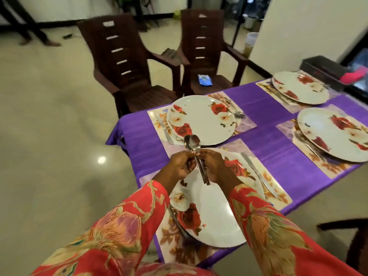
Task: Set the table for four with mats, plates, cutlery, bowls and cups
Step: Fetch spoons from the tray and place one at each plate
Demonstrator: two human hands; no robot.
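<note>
Two steel spoons (192, 143) with dark handles are held together above the near plate (211, 206). My left hand (182, 164) and my right hand (212, 163) both pinch them at the necks, bowls pointing away. Four white rose-patterned plates lie on floral mats: the near one, one beyond it (201, 118), one at the far right (298, 87) and one at the right (334, 134). A knife (258, 174) lies right of the near plate and a fork (177, 222) at its left. Spoons (238, 114) rest beside the second plate.
A purple cloth (264, 108) covers the table. Two brown plastic chairs (129, 62) stand off the table's far end, one with a blue packet (205, 79) on its seat. A dark box (322, 70) sits at the far right. A dark chair edge (354, 236) shows lower right.
</note>
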